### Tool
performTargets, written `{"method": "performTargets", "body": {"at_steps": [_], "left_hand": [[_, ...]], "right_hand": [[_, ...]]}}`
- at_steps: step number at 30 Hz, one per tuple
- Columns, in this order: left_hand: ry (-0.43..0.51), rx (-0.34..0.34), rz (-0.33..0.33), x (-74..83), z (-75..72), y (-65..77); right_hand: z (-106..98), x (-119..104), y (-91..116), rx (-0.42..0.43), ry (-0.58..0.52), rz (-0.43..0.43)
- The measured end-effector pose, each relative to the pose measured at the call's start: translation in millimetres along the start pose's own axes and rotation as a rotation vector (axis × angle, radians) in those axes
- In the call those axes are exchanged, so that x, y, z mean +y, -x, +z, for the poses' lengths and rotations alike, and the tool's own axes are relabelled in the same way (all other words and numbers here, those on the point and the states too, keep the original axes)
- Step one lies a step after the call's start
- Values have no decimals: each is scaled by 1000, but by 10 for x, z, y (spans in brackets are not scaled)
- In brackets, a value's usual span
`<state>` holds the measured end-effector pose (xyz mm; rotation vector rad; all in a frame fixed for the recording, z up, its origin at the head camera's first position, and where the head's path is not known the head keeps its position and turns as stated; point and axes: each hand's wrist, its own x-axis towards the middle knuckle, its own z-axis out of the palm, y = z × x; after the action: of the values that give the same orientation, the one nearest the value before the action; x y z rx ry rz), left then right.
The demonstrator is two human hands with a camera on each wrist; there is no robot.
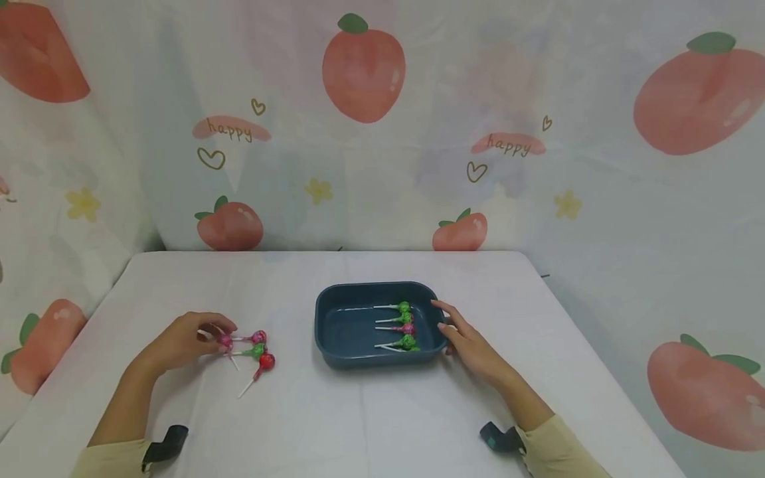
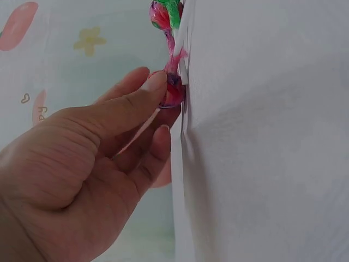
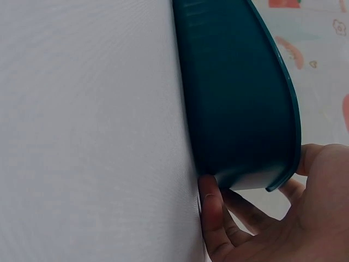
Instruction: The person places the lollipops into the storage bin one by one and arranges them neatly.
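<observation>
On the near side of the table [image 1: 364, 425], two beige sleeves [image 1: 562, 451] enter my feed, w/ a black device [image 1: 167, 445] by each cuff. Beyond, toward the table's L edge, the L hand [image 1: 182, 343] has fingers curled, thumb & finger pinching a pink lollipop [image 1: 225, 340]; those fingers block part of it, & I can't tell if it's off the surface.

Just R of that hand, loose on the table: a red lollipop [image 1: 266, 361] nearest me, stick slanting to the near L, then a green lollipop [image 1: 257, 350], then another pink one [image 1: 259, 336], heads close together.

Past centre, twd the far edge, sits a dark blue tray [image 1: 358, 362]. Green & pink lollipops lie in it nr its R end, sticks pointing L; some overlap, so no exact count. The R hand [image 1: 472, 342] is at that end, fingers parted & only slightly bent, touching the rim & hiding a bit of it.

Tabletop's white w/ faint creases. Behind its far edge, a pale backdrop [image 1: 382, 172] printed w/ red fruit, yellow flowers, hearts & "happy"; similar print both sides.
</observation>
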<state>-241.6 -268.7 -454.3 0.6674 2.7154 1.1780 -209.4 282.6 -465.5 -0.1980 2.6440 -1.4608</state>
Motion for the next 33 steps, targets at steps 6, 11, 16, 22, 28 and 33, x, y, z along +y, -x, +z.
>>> {"method": "performTargets", "body": {"at_steps": [6, 11, 16, 22, 28, 33], "left_hand": [[10, -13, 12, -3, -7, 7], [-13, 28, -54, 22, 15, 7], [-33, 49, -115, 40, 33, 0], [-47, 50, -156, 40, 28, -6], [-55, 57, -198, 43, 29, 3], [-63, 59, -252, 62, 30, 15]], "right_hand": [[5, -5, 4, -2, -4, 0], [1, -2, 8, -2, -9, -6], [1, 1, 4, 1, -7, 1], [-1, -8, 11, 6, -1, 1], [5, 3, 2, 5, 3, -3], [3, 15, -3, 0, -10, -4]]}}
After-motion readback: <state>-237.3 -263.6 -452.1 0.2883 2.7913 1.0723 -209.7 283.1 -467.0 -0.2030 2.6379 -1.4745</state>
